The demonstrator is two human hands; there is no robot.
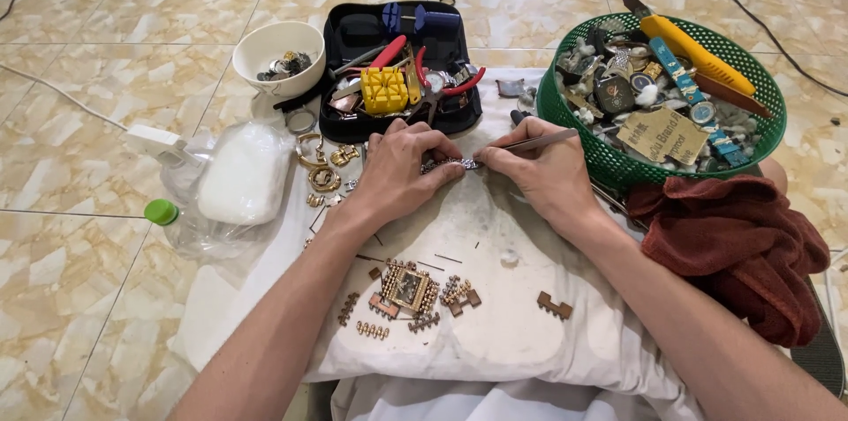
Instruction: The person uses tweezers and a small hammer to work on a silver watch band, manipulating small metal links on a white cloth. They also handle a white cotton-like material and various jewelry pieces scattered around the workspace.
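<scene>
Left hand (pixel 402 169): I am pinching my fingers shut on a metal watch strap (pixel 450 165), pressing it onto the white cloth (pixel 495 315).
Right hand (pixel 539 169): I am clamping my fingers around a thin metal tool (pixel 539 142), its tip touching the strap.
Nearby: green basket (pixel 565 121) sitting just beside my right hand.

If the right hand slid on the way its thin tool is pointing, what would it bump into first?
The right hand aims its thin metal tool leftward, so it would likely first meet the small metal watch band piece, then the left hand pinching it.
</scene>
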